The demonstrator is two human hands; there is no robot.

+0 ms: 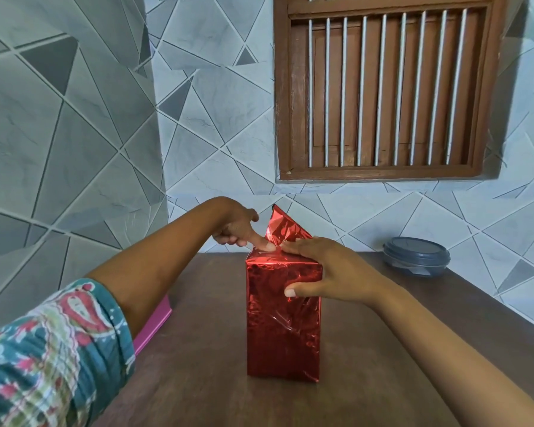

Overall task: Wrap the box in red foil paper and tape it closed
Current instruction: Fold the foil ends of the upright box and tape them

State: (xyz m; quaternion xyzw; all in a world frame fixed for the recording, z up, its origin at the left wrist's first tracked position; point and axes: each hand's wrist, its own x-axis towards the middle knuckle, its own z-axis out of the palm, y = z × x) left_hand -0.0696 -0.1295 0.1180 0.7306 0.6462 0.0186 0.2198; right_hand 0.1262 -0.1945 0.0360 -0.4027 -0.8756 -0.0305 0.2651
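In the middle of the frame, on the brown table [198, 380], the box [282, 328] stands upright on its short end. Its front and sides are already covered in red foil [278, 352].

Up top, one pointed flap [285, 226] sticks up at the back, not yet folded down.

The left hand [238, 226] comes in from the left with its index finger [264, 243] straight, pressing the foil down at the top left edge. Its other fingers are loosely curled and hold nothing that I can see. The right hand [330, 269] is draped over the top right corner. Its fingers lie flat along the top and its thumb [293, 291] is pressed on the front face. It's bracing the box, not really grabbing it.

My read on handling:
- The box looks stiff and fairly light, and it's tall on a small footprint, so it probably tips easily. Hold it high by the top corner, like the right hand does.
- The foil looks slick and crinkly. It likely springs back if you let go, and creases or tears if you pull hard.
- I'd take the flap by its tip, fold it forward, and keep a finger on it until the tape goes on.

No tape is in view, by the way. There's just a grey lidded tub [416, 255] at the right edge of the table, and something pink [154, 328] under the left arm.
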